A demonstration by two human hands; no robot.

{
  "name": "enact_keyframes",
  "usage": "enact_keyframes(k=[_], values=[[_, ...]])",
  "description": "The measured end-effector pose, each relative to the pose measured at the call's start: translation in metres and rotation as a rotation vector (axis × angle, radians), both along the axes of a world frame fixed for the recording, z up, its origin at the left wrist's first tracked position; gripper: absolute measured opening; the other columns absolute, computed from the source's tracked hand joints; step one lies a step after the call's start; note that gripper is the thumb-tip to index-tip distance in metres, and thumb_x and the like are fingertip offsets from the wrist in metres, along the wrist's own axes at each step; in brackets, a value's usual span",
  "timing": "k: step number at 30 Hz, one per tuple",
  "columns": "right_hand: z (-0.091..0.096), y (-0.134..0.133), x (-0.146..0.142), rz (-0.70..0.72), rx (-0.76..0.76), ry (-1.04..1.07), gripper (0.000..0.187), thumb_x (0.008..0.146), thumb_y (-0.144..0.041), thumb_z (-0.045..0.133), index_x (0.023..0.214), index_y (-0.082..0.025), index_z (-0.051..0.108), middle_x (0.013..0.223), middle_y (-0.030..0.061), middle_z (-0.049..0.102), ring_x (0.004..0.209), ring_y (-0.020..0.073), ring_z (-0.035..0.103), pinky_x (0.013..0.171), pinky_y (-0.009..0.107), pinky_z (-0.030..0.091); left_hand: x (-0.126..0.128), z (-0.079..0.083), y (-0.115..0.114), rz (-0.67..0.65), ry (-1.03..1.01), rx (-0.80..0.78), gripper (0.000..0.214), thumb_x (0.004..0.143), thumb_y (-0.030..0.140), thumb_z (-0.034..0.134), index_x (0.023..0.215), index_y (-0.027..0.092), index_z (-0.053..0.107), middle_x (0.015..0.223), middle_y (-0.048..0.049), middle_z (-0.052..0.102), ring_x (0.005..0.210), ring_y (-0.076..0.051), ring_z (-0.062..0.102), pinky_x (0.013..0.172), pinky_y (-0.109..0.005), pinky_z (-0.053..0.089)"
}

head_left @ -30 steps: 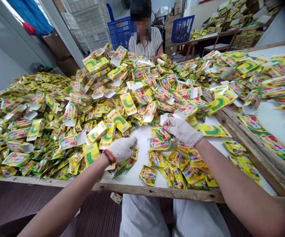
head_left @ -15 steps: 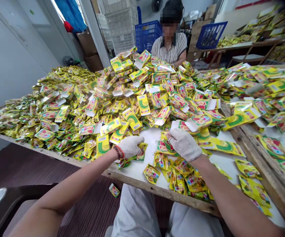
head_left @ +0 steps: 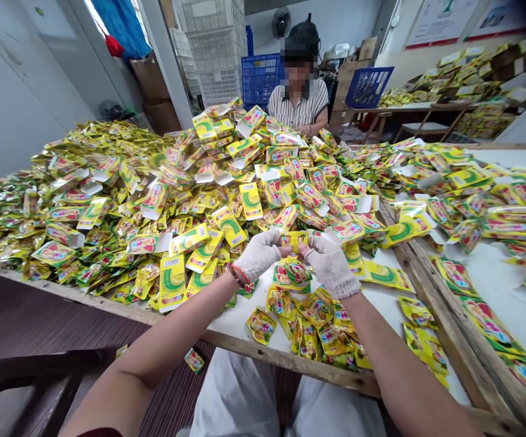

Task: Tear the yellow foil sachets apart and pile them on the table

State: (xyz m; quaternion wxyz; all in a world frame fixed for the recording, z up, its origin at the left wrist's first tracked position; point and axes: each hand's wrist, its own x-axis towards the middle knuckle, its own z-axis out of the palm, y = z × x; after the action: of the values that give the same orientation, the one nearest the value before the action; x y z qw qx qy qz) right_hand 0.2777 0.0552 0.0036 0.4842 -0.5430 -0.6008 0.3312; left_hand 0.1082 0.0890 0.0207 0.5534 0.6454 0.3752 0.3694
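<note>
My left hand (head_left: 259, 258), in a white knitted glove with bare fingertips, pinches one end of a small yellow packet (head_left: 294, 241). The other end is between the fingers of my right hand (head_left: 333, 262), gloved the same way. Just below the packet, a yellow, green and red carton (head_left: 292, 274) lies on the white tabletop. Loose shiny sachets (head_left: 320, 318) are heaped between my forearms, and a single sachet (head_left: 262, 326) rests by the table edge. Flat yellow cartons (head_left: 172, 282) lie left of my left hand.
A large mound of cartons and sachets (head_left: 217, 200) covers the table ahead and left. Wooden strips (head_left: 445, 309) divide the tabletop at right. Across the mound sits a co-worker (head_left: 299, 100). Blue baskets (head_left: 368, 87) and white crates (head_left: 215, 42) stand behind. One small carton (head_left: 194, 360) lies on the floor.
My left hand has moved up and right to meet my right hand, and both now hold the yellow packet. The camera view has shifted right.
</note>
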Motion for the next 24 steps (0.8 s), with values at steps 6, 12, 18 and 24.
enact_keyframes(k=[6, 12, 18, 24], values=[[0.005, -0.002, 0.008, 0.014, -0.170, 0.062, 0.021, 0.076, -0.039, 0.064, 0.085, -0.021, 0.057, 0.074, 0.0015, 0.066, 0.056, 0.0154, 0.059, 0.049, 0.027, 0.047, 0.007, -0.002, -0.018, 0.096, 0.441, 0.164, 0.044, 0.087, 0.055, 0.047, 0.064, 0.018, 0.050, 0.054, 0.0010, 0.052, 0.051, -0.011, 0.047, 0.051, -0.023, 0.033], [0.006, 0.003, 0.017, -0.145, -0.225, 0.210, 0.029, 0.069, -0.037, 0.071, 0.083, -0.024, 0.048, 0.069, -0.0023, 0.062, 0.052, 0.0146, 0.059, 0.045, 0.026, 0.046, 0.015, 0.003, -0.015, 0.109, 0.974, 0.486, 0.035, 0.079, 0.055, 0.056, 0.076, 0.021, 0.063, 0.074, -0.0062, 0.064, 0.068, -0.020, 0.056, 0.060, -0.029, 0.034], [-0.002, 0.001, 0.024, -0.106, -0.158, 0.243, 0.033, 0.065, -0.038, 0.076, 0.085, -0.021, 0.055, 0.078, 0.0004, 0.067, 0.061, 0.0141, 0.061, 0.052, 0.025, 0.049, 0.020, -0.014, -0.011, 0.106, 0.676, 0.338, 0.016, 0.074, 0.032, 0.063, 0.069, 0.020, 0.054, 0.066, 0.0017, 0.053, 0.064, -0.013, 0.046, 0.056, -0.024, 0.031], [-0.002, -0.006, 0.009, -0.068, -0.393, 0.226, 0.034, 0.075, -0.048, 0.067, 0.090, -0.020, 0.057, 0.060, -0.0005, 0.063, 0.046, 0.0127, 0.056, 0.038, 0.021, 0.035, 0.013, -0.028, -0.003, 0.249, -0.053, -0.076, 0.024, 0.070, 0.027, 0.067, 0.067, 0.018, 0.044, 0.063, 0.0058, 0.043, 0.059, -0.007, 0.040, 0.055, -0.019, 0.035]])
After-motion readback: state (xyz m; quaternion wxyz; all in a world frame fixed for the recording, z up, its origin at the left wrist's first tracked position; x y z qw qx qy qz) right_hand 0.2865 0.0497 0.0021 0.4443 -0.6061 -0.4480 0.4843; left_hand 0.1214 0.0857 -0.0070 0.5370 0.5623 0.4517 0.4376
